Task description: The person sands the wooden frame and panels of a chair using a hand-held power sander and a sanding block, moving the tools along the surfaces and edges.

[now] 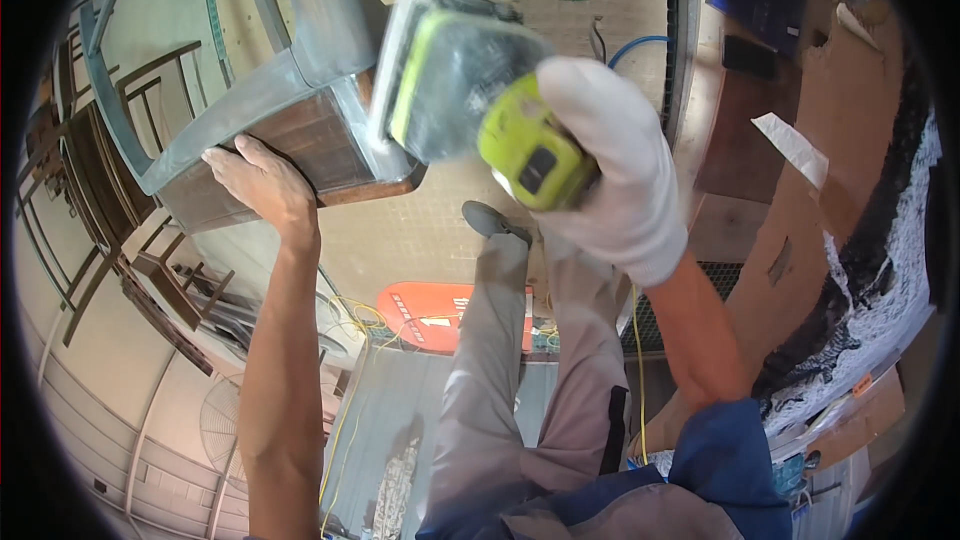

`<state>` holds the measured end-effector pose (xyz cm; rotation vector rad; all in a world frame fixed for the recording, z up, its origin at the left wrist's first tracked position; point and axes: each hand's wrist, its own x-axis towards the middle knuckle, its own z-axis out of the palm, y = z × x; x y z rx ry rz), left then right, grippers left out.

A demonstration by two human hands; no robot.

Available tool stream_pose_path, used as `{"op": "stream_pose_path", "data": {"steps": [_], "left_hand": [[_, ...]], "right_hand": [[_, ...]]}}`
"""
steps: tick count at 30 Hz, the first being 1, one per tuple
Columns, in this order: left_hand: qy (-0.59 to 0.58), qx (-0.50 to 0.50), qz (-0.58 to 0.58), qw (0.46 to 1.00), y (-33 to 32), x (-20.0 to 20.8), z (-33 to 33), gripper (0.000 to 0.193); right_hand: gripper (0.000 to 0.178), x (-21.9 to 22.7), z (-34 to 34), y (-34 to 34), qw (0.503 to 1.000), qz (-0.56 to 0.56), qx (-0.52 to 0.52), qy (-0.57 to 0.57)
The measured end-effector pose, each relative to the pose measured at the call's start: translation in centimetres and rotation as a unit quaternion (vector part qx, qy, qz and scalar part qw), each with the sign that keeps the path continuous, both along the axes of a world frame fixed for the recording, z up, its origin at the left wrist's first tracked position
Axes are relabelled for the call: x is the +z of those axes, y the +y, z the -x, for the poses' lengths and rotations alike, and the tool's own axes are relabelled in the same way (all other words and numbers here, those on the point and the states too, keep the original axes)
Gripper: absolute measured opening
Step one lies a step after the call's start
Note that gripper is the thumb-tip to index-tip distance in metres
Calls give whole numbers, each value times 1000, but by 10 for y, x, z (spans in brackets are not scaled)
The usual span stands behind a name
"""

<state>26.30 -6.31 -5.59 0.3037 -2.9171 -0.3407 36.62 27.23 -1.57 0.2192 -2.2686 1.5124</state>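
My right hand, in a white glove, is wrapped round the yellow-green body of a power sander. The sander is smeared by motion; its flat, square pad is tilted up on edge beside the corner of a wooden chair. Whether pad and wood touch, I cannot tell. Dark brown shows on one face of the chair, while its curved rail and legs look pale and greyish. My bare left hand lies flat on the dark face, fingers stretched out, near the rail.
Several dark wooden chairs are stacked at the left. A red-orange sign and yellow cord lie near my feet. A blue hose curves at the far right. Cardboard and a torn white-and-black sheet cover the right side.
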Motion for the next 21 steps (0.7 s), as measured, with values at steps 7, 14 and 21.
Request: {"op": "stream_pose_path", "data": {"steps": [7,14,21], "left_hand": [[-21,1,-22,1000,2,1,-3,72],[-29,12,-17,999,2,2,-5,74],[-44,14,-21,999,3,7,-6,76]], "right_hand": [[41,14,-24,6,974,-66,184,-115],[32,-5,19,9,980,-98,164,-58],[37,-14,33,13,981,-91,159,-57]]}}
